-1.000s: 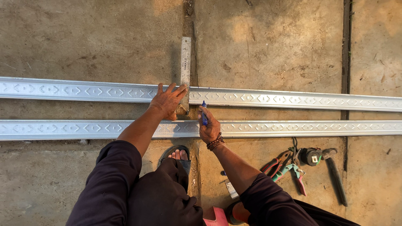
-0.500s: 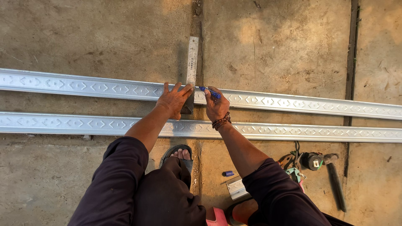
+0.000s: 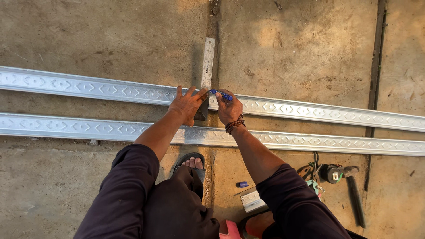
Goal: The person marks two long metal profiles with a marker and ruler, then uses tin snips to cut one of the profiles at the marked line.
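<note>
The lower part of the metal square [image 3: 207, 71] lay hidden under the left hand [image 3: 188, 105], so how its stock met the rail could not be told. The tools at the lower right, a dark hammer [image 3: 355, 199] and a tangle of snips [image 3: 315, 179] beside a small round tape measure [image 3: 331, 173], were partly cut off by the right sleeve. A short offcut [image 3: 251, 200] of the same metal showed only in part near the knee.

The floor [image 3: 110, 40] was bare grey concrete, stained and pitted, divided by dark joints. A sandalled foot [image 3: 191, 162] rested on it.

2 long, thin galvanised rails ran across the view, each stamped with a repeating diamond pattern. The left hand was spread flat, fingers splayed, pressing the square down on the far rail [image 3: 310, 110]. The right hand [image 3: 229, 107] was closed around a blue marker [image 3: 221, 94], its tip against the far rail just beside the square's steel blade. The near rail [image 3: 66, 127] lay parallel, passing under both forearms. A small blue cap [image 3: 242, 184] lay on the concrete near the offcut.
</note>
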Available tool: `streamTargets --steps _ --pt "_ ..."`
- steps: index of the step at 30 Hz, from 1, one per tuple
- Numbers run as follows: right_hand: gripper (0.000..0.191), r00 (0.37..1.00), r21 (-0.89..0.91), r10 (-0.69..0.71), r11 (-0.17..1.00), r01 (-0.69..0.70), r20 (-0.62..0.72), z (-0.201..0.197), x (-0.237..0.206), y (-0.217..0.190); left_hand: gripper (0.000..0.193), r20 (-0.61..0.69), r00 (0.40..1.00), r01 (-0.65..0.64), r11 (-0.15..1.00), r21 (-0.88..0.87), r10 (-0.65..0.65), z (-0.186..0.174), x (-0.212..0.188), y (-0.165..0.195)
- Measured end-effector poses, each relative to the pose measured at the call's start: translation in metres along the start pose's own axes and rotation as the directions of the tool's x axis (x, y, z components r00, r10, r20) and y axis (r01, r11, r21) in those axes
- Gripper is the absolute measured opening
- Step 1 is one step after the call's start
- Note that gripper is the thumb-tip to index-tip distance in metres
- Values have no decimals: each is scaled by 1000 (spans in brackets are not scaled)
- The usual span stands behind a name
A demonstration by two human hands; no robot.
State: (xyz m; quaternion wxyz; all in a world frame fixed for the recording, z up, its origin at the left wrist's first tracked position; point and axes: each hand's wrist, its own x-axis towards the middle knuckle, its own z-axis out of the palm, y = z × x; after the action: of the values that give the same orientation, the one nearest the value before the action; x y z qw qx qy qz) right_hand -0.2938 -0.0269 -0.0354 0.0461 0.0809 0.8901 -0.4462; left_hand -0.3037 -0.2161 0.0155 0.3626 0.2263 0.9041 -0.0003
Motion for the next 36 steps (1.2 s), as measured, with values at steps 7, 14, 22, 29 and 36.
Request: streamTargets --steps 7,14,22,29,36 --pt "42 1000 -12 27 1000 -26 14 4 -1 0 105 -5 1000 2 1000 13 -2 2 1 0" --pt "37 999 -31 2 1000 0 43 -1 -7 1 121 -16 1000 12 1000 19 -12 4 2 1" --pt "34 1000 19 -20 1000 20 9 -11 -39 11 125 -33 999 4 999 32 -3 8 2 0" --pt "30 997 68 -81 994 82 -20 -7 -54 19 125 -23 1000 2 999 42 -1 7 1 1" --pt "29 998 124 -58 991 54 24 -4 -60 20 125 -21 1000 6 999 37 -5 6 1 1"
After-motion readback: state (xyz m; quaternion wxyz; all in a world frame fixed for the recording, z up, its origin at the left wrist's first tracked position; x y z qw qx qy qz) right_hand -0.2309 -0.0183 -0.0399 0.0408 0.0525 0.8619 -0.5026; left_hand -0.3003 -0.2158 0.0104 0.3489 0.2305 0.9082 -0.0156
